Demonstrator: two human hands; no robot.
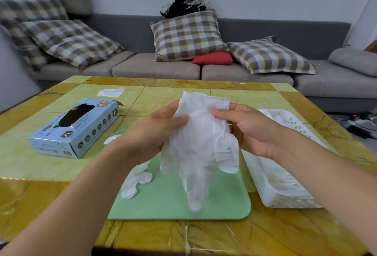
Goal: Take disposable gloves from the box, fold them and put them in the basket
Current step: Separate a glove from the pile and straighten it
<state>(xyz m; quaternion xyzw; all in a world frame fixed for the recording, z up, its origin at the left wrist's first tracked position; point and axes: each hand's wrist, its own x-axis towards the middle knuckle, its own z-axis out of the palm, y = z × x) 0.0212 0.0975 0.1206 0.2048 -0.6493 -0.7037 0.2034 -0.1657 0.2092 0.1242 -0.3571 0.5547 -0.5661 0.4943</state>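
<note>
Both hands, left point(161, 133) and right point(253, 131), pinch one glove point(200, 143) by its cuff, hanging unfolded over the mat point(173, 200), where another point(136, 180) lies loose (folding remains), while the basket point(285, 196) seemingly holds some already and the box point(75, 127) stands open.

Second glove point(136, 178) on tray point(173, 204): top half hidden behind left forearm. Basket point(285, 200) contents mostly blocked by right hand point(251, 131) and wrist, just white blur inside. Box point(75, 127) print unreadable except "XL"; opening is dark, can't see inside. Desk point(40, 194) near edge cut off by frame bottom.
</note>
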